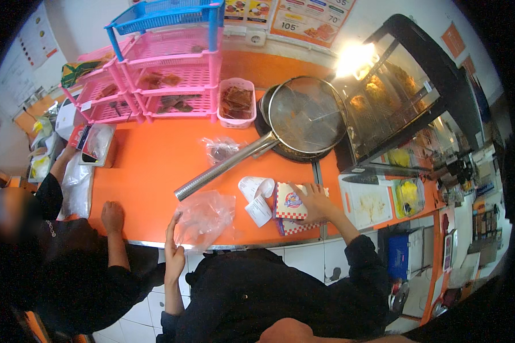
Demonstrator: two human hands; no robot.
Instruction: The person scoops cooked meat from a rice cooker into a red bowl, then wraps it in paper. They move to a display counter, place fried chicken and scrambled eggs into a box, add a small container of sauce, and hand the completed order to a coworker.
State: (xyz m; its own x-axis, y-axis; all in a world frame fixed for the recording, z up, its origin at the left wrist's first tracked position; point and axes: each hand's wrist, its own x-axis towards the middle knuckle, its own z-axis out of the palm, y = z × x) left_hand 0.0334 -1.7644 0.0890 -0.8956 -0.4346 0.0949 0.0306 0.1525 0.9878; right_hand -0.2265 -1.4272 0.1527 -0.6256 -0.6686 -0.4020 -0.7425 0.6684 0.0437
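My right hand [316, 201] grips the upper of two stacked paper food boxes [291, 200] with checkered trim, its fingers over the far edge. The lower box [298, 227] juts out towards the table's front edge. My left hand [174, 257] is at the table's front edge, index finger stretched out and thumb apart. Its fingertip is at the left side of a crumpled clear plastic bag [208, 218]; contact is hard to tell. A curled paper receipt [258, 212] bearing print lies between the bag and the boxes.
A long-handled strainer [227, 165] rests across a dark pan [264, 113]. Right stand a lit food warmer [347, 141] and a cutting board [365, 201] with a knife [365, 180]. Pink shelves [171, 85] stand behind. At left, a co-worker's hand [71, 152] holds a printed packet [79, 136].
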